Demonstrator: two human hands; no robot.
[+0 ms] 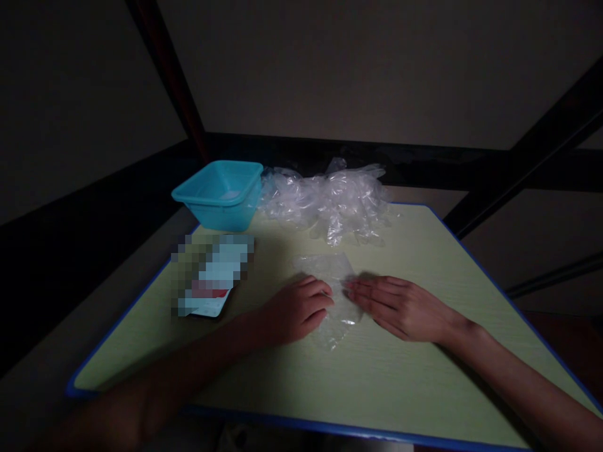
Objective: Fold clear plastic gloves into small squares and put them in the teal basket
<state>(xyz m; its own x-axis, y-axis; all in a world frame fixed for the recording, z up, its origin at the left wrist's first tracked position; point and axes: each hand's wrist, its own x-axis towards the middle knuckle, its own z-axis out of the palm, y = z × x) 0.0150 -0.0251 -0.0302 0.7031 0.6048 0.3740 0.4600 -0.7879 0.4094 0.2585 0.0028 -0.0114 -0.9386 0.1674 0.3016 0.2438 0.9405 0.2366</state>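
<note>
A clear plastic sheet or bag (336,270) lies flat on the pale green table, between my two hands. My left hand (301,309) rests on its left part, fingers curled and pressed together against the plastic. From the right, my right hand (393,304) touches the plastic's right edge, its fingers held together and fingertips down. Whether either hand pinches the film is hard to see, as the fingertips hide it. Behind them sits a heap of crumpled clear plastic (330,198).
On the table (405,389) with a blue edge, a turquoise basin (223,213) stands at the back left. A phone (219,276), partly pixelated, lies left of my left hand. Dark bars and a wall are behind.
</note>
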